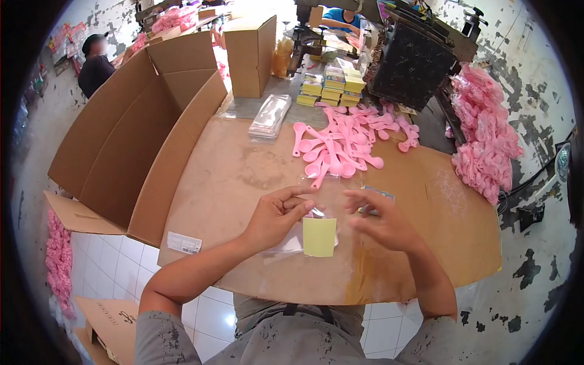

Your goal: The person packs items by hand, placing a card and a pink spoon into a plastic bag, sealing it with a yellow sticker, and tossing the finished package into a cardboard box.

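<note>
Two hands: left hand (283, 214), fingers curled, any pinch I cannot tell; right hand (382, 222), fingers parted. Yellow card (320, 238): between them, toward the table's (219, 194) near edge. Spoons (344, 143): heaped toward the far edge, bags (269, 118) leftward, presumably for reach.

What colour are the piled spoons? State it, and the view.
The spoons are plain pink, as the head view, the only one, shows.

Wall (544, 243) at my right, white paint flaking around dark patches (528, 266); white-tiled floor (100, 261) beneath me, bright glare (230, 319) on one spot; cardboard-topped table (450, 243) directly before me.
</note>
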Demonstrator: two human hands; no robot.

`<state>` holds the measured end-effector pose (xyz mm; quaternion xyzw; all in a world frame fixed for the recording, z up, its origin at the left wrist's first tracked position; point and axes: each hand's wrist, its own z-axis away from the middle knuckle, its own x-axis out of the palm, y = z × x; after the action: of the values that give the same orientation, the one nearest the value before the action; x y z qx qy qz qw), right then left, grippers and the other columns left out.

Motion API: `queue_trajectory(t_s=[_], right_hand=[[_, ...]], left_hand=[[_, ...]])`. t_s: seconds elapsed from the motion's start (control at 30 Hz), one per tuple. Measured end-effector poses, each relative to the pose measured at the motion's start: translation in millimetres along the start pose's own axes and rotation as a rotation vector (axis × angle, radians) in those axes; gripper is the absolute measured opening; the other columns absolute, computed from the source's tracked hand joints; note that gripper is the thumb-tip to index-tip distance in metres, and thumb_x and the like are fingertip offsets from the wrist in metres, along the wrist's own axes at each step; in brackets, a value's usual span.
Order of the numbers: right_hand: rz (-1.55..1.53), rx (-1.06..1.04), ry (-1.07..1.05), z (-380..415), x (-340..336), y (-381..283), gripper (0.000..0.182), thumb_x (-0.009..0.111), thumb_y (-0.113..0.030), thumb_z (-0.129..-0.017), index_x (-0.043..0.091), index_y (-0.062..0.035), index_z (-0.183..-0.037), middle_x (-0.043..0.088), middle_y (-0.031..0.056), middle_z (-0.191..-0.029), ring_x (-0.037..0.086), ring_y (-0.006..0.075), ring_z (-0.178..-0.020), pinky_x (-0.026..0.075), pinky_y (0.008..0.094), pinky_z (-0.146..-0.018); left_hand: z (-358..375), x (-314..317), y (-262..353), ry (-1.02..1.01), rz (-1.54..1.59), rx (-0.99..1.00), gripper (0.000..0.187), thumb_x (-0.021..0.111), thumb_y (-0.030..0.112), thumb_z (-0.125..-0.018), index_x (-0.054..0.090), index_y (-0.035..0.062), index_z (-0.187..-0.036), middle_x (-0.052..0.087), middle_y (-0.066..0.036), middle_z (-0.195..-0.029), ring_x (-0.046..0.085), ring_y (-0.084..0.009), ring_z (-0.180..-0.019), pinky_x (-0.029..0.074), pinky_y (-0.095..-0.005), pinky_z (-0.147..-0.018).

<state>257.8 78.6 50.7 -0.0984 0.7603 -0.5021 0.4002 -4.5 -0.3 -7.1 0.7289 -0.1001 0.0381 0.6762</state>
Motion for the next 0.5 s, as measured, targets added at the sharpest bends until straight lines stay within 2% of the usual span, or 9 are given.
queue_trajectory(t_s=[0.13, 0.2, 0.23, 0.33, 0.4, 0.5], right_hand=[[-0.255, 0.104, -0.093, -21.7, 31.8, 18.0, 0.037, 0.075, -0.012, -0.097, 0.067, -0.0012, -0.131, 0.072, 0.0033, -0.104, 0.067, 0.0095, -0.094, 0.054, 0.0272, -0.08], [-0.374, 0.162, -0.101, -25.9, 31.7, 26.8, 0.034, 0.074, -0.008, -0.097, 0.066, -0.0001, -0.13, 0.072, 0.0023, -0.105, 0.067, 0.0087, -0.095, 0.055, 0.0267, -0.082], [-0.403, 0.154, -0.092, -26.4, 31.1, 27.4, 0.032, 0.073, -0.007, -0.097, 0.067, 0.0, -0.127, 0.071, 0.0021, -0.106, 0.067, 0.0085, -0.095, 0.055, 0.0268, -0.083], [-0.489, 0.142, -0.032, -22.8, 30.4, 31.1, 0.024, 0.072, -0.004, -0.098, 0.069, 0.0002, -0.121, 0.071, 0.0016, -0.105, 0.066, 0.0083, -0.096, 0.055, 0.0269, -0.085], [-0.547, 0.123, 0.047, -21.5, 34.1, 38.5, 0.021, 0.073, -0.004, -0.097, 0.069, 0.0, -0.118, 0.071, 0.0018, -0.104, 0.066, 0.0086, -0.095, 0.055, 0.0269, -0.086], [-0.55, 0.153, 0.031, -19.4, 33.1, 52.8, 0.018, 0.073, -0.004, -0.098, 0.07, 0.0001, -0.115, 0.07, 0.0027, -0.106, 0.066, 0.0095, -0.095, 0.055, 0.0275, -0.086]], left_hand=[[-1.9, -1.2, -4.1, 0.022, -0.031, 0.047, 0.038, 0.065, 0.013, -0.105, 0.059, -0.0023, -0.14, 0.076, -0.016, -0.117, 0.073, -0.0173, -0.107, 0.06, -0.0309, -0.094], [-2.1, -1.3, -2.3, 0.015, 0.022, 0.039, 0.037, 0.066, 0.013, -0.105, 0.061, -0.0039, -0.138, 0.075, -0.015, -0.119, 0.072, -0.0142, -0.104, 0.059, -0.0285, -0.091], [-2.8, -2.1, -1.6, 0.01, 0.051, 0.033, 0.036, 0.066, 0.013, -0.105, 0.061, -0.0047, -0.136, 0.075, -0.014, -0.119, 0.072, -0.0127, -0.103, 0.058, -0.0273, -0.09], [-4.1, -3.6, -3.9, 0.028, 0.004, -0.032, 0.03, 0.065, 0.011, -0.105, 0.066, -0.0041, -0.13, 0.076, -0.015, -0.114, 0.073, -0.0183, -0.107, 0.06, -0.031, -0.094], [-4.8, -4.1, -10.5, 0.045, 0.009, -0.036, 0.028, 0.066, 0.011, -0.105, 0.068, -0.0048, -0.127, 0.076, -0.014, -0.113, 0.073, -0.0179, -0.105, 0.06, -0.0307, -0.093], [-5.0, -2.8, -9.9, 0.065, -0.053, -0.045, 0.026, 0.066, 0.01, -0.104, 0.07, -0.0054, -0.125, 0.076, -0.013, -0.112, 0.073, -0.0162, -0.102, 0.061, -0.03, -0.09]])
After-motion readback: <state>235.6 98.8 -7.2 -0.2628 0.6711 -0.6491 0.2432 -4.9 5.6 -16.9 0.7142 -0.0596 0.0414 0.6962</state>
